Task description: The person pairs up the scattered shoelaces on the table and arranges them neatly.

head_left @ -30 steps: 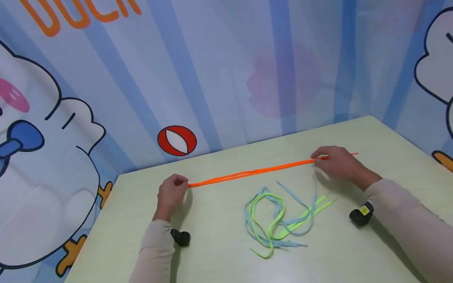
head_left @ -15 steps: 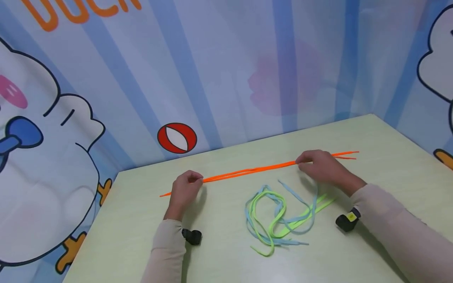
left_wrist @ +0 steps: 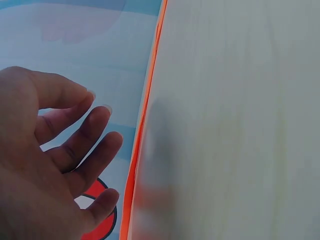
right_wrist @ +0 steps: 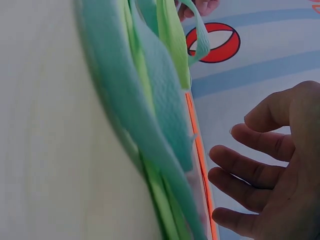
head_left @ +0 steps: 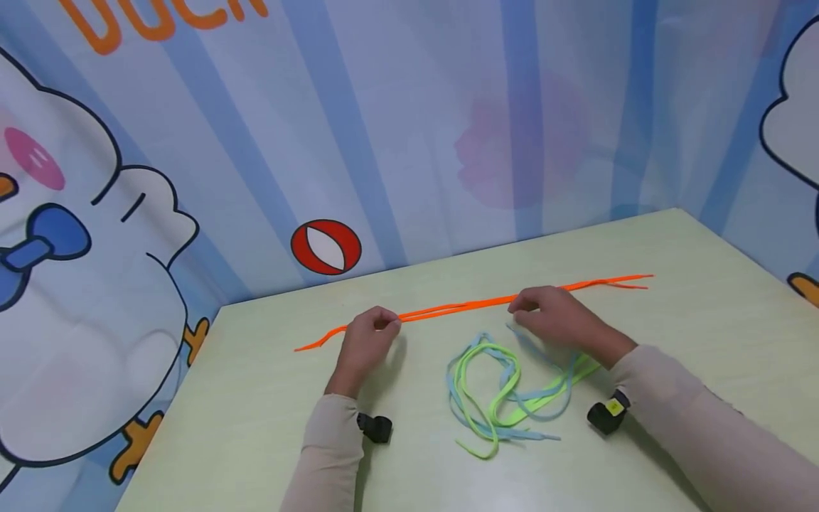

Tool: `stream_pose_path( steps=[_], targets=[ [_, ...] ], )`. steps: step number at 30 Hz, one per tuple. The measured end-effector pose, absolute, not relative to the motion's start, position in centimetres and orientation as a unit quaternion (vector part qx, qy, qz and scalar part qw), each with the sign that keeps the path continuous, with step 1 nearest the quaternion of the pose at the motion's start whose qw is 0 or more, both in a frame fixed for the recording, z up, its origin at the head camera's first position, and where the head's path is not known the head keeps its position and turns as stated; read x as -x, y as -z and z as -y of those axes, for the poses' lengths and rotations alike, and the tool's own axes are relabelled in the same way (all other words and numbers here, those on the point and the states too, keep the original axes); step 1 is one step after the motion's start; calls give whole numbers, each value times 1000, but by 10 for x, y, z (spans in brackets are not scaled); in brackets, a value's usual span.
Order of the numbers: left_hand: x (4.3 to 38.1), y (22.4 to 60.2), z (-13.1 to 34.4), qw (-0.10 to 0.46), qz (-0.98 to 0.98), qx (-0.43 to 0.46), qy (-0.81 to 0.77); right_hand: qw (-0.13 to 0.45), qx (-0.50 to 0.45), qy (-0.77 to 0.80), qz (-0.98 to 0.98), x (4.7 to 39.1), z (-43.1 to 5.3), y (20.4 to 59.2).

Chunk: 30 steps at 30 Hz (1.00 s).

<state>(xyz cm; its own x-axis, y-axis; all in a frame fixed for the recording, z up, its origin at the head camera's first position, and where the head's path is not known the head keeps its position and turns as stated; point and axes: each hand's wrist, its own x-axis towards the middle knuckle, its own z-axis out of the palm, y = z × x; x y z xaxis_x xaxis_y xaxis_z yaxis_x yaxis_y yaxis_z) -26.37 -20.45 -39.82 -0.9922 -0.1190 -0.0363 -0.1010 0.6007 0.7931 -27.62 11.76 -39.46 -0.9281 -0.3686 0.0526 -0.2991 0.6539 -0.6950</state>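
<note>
An orange shoelace (head_left: 473, 305), its strands laid side by side, stretches across the far part of the table. My left hand (head_left: 366, 345) is at its left portion; in the left wrist view the curled fingers (left_wrist: 92, 130) hold nothing and the orange lace lies apart from them. Near its right portion, my right hand (head_left: 559, 316) has loosely bent fingers (right_wrist: 240, 160) with nothing between them. Closer to me lie a light blue shoelace (head_left: 525, 435) and a green shoelace (head_left: 512, 418), loosely looped together, partly under the right forearm's line of sight.
The pale wooden table (head_left: 256, 398) meets a printed cloth backdrop (head_left: 422, 142) at its far edge. Black wrist cameras (head_left: 377, 429) sit below each sleeve cuff.
Both hands have moved inward from the orange shoelace's ends toward its middle. Its ends now show beyond the hands on either side. The blue and green shoelaces look unmoved.
</note>
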Motion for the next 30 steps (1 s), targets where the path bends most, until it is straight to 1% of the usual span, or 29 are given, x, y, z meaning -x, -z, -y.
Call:
stream_pose_path(
  steps=[8,18,25,30],
  targets=[
    [261,398,191,9,897,-41,439,49,184,390,-901,270,-108,399],
    [256,398,175,23,886,-54,460,51,199,376,-903,265,-98,400],
    [249,397,163,28,889,-21,456,56,213,365,-905,263,-93,400],
    [244,397,154,8,898,2,440,49,244,358,-900,262,-93,404]
  ],
)
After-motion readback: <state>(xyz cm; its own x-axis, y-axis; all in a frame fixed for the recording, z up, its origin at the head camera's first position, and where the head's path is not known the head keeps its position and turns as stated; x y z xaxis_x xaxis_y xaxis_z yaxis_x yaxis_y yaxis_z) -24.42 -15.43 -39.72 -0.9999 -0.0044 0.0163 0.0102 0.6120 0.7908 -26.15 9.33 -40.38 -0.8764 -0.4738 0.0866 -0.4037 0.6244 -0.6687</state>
